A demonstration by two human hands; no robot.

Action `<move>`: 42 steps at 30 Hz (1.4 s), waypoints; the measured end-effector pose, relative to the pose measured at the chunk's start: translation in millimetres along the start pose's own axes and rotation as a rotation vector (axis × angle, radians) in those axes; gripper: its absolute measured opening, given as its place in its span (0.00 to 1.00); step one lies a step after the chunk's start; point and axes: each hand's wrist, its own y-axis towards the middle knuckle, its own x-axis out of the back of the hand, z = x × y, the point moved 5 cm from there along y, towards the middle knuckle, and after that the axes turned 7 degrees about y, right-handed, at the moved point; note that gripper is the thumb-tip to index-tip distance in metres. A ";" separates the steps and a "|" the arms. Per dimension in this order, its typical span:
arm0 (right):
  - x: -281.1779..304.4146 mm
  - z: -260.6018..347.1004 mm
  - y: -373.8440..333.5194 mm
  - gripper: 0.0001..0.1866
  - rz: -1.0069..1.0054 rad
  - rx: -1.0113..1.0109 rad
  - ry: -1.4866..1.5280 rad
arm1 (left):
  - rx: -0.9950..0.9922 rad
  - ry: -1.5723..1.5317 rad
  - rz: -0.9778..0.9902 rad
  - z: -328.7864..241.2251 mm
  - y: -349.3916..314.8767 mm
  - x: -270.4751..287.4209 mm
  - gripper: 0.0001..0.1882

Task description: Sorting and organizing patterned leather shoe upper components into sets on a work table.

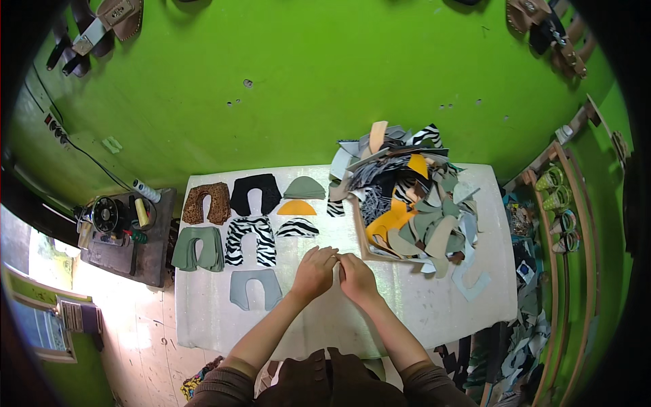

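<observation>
My left hand [315,275] and my right hand [357,277] meet over the middle of the white-covered table [325,325]. Their fingers are bent in and touch; whatever lies between them, if anything, is hidden. Left of my hands are U-shaped cut pieces: leopard print [190,207], black [239,197], a green stack [182,252], zebra print [234,242] and grey [239,288]. Just beyond my left hand lie half-round pieces in green [304,188], yellow [297,207] and zebra print [298,227].
A box [360,234] overflows with mixed scraps [424,230] at the right. Beside it lies a pale U-shaped piece [469,285]. A sewing machine [105,214] and thread spools [146,192] stand on a dark side table at left. Sandals [557,198] sit on a wooden rack at right.
</observation>
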 end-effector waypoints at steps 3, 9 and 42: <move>23.5 1.3 -10.8 0.13 -0.039 0.052 0.009 | -0.008 -0.024 -0.035 -25.7 7.2 6.3 0.10; 66.5 -6.9 -25.8 0.13 -0.059 0.081 -0.004 | -0.001 -0.113 -0.070 -62.9 22.8 9.2 0.11; 120.5 -120.7 40.4 0.20 0.339 -0.097 -0.334 | 0.237 -0.101 0.333 -75.5 74.1 -63.0 0.12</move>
